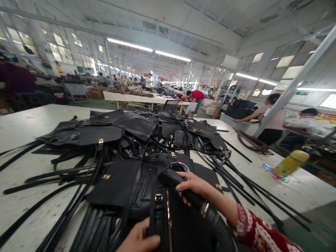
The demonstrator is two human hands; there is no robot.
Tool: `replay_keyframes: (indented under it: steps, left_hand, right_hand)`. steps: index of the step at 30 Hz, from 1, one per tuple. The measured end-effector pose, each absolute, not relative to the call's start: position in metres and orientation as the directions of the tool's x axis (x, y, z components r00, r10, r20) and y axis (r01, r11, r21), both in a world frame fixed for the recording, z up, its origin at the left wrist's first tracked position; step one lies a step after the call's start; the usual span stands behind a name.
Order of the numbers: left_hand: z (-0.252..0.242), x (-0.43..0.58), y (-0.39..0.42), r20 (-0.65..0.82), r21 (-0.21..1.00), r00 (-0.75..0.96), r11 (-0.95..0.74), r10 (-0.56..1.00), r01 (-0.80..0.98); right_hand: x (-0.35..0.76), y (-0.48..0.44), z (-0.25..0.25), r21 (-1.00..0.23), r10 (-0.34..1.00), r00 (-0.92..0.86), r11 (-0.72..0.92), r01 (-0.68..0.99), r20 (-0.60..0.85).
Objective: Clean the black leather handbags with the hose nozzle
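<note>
My right hand (pixel 195 187) is wrapped round the black nozzle handle (pixel 174 179) of a ribbed grey hose (pixel 220 229), which points at a black handbag (pixel 168 213) in front of me. My left hand (pixel 139 239) grips that bag's near edge at the bottom of the view, thumb on top. The bag has a gold clasp (pixel 158 197) and a gold zip line. Around it lie several black bag panels (pixel 115 182) and loose black straps (pixel 60 182).
A heap of black bags (pixel 136 129) and straps covers the white worktable (pixel 23 126). A yellow bottle (pixel 291 162) lies at the right edge. Brown straps (pixel 250 140) are coiled further back. Other people work at tables behind and to the right.
</note>
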State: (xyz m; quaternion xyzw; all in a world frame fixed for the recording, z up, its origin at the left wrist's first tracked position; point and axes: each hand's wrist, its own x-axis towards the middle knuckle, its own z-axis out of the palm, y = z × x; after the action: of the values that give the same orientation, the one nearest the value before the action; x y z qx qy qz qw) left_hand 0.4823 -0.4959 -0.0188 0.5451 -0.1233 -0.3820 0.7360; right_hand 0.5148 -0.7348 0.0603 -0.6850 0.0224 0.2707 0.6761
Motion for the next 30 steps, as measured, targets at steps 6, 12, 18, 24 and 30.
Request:
replay_keyframes:
  steps: [6,12,18,24,30]
  left_hand:
    - [0.014,0.578,-0.511,-0.356,0.913,0.863,0.064,-0.358,0.402]
    - [-0.001,0.632,-0.559,-0.356,0.923,0.905,0.068,-0.232,0.38]
    - [-0.01,0.601,-0.554,-0.276,0.93,0.91,0.153,-0.31,0.334]
    - [-0.01,0.571,-0.529,-0.271,0.889,0.858,0.227,-0.437,0.397]
    - [-0.008,0.566,-0.527,-0.244,0.862,0.831,0.281,-0.499,0.422]
  right_hand:
    - [0.511,-0.722,0.035,-0.949,0.252,0.925,0.061,-0.308,-0.284]
    - [0.498,-0.716,0.029,-0.962,0.107,0.969,0.136,-0.236,-0.223]
    - [0.479,-0.737,0.044,-0.967,0.11,0.971,0.12,-0.227,-0.214]
    - [0.463,-0.732,0.056,-0.95,0.315,0.906,0.037,-0.309,-0.282]
    - [0.476,-0.705,0.055,-0.972,0.227,0.952,0.068,-0.225,-0.204]
